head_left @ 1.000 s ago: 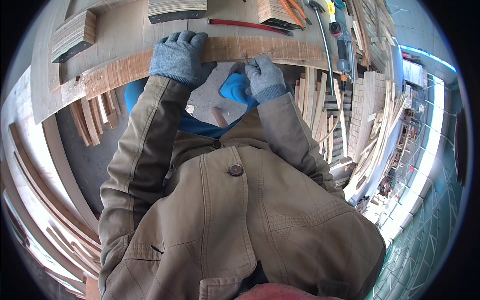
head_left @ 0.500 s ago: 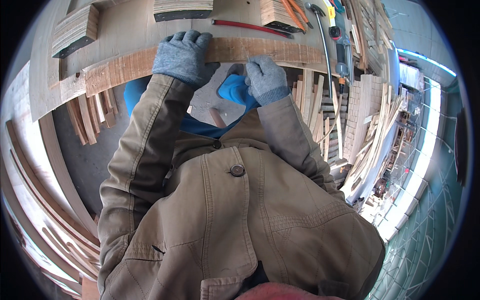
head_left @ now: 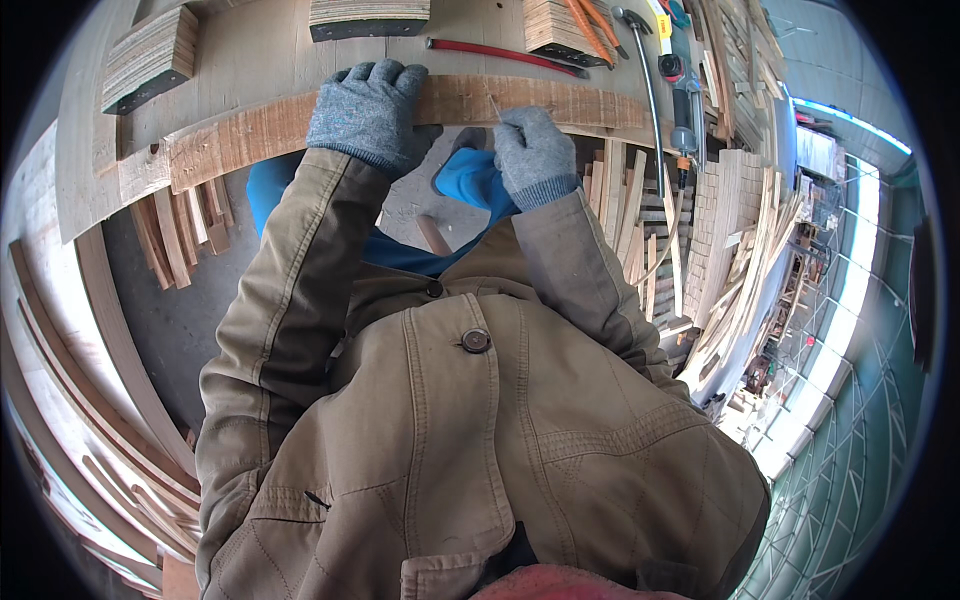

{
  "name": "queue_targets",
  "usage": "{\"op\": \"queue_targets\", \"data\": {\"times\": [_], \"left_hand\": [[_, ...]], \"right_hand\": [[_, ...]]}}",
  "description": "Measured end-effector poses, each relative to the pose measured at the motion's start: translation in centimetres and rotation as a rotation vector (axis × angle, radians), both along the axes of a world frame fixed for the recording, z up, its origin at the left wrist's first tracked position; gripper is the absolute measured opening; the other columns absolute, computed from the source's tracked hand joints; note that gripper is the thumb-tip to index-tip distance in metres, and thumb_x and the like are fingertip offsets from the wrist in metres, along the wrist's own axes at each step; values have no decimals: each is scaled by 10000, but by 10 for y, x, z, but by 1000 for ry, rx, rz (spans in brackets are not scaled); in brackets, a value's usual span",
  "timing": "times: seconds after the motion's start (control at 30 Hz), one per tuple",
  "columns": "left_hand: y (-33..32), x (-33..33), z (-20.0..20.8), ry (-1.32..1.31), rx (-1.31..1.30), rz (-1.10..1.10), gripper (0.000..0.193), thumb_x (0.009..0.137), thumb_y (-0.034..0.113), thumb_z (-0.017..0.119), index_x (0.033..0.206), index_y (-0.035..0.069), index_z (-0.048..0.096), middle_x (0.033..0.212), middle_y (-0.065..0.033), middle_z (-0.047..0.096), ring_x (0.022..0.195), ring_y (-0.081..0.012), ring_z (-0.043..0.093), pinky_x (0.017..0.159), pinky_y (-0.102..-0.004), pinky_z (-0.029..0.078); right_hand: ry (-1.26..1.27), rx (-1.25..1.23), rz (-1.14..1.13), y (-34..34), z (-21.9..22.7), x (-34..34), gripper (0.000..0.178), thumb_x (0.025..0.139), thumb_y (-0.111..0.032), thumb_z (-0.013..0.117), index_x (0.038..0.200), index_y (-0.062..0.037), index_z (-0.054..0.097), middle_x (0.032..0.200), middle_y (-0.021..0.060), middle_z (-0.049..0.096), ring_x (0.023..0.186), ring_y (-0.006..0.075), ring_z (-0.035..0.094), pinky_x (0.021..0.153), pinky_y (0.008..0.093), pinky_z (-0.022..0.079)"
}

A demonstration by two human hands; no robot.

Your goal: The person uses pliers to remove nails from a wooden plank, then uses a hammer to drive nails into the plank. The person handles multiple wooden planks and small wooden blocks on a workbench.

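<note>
Left hand (head_left: 366,115) still grips the board (head_left: 250,133); right hand (head_left: 535,150) still pinches a thin sliver (head_left: 494,105).

Bright, right-side glare — bowed edges, black corners

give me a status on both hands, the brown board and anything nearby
Left hand clasped over brown board. Right hand curled at its near edge, grip unclear. Red bar lies beyond the board, apart from both hands.

That rough-sawn brown wooden plank (head_left: 545,100) stretches out both ways from the grip of the left hand (head_left: 365,112); a thin sliver (head_left: 493,102) pokes from the right hand (head_left: 535,150).
</note>
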State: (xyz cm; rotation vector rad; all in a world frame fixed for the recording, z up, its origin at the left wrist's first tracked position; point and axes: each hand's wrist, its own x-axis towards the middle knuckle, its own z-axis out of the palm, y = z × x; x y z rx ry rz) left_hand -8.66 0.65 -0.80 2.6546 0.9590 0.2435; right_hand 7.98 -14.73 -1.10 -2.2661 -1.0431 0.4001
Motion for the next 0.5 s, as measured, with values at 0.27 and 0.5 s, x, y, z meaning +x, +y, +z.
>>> {"op": "queue_targets", "data": {"times": [0.27, 0.5], "left_hand": [[1, 0, -3, -31, 6, -6, 705, 760, 482, 834, 1356, 176, 618, 1315, -110, 644, 1210, -347, 618, 1059, -487, 477], [0, 1, -5, -65, 10, -1, 694, 753, 463, 845, 1341, 167, 626, 1297, -110, 649, 1196, -348, 624, 1050, -484, 479]], "right_hand": [[-21, 71, 17, 2, 3, -5, 97, 917, -168, 704, 977, -95, 681, 782, 195, 722, 755, 369, 745, 681, 468, 600], [-88, 19, 2, 7, 0, -7, 94, 915, -179, 685, 947, -95, 658, 776, 222, 700, 742, 423, 718, 668, 511, 583]]}}
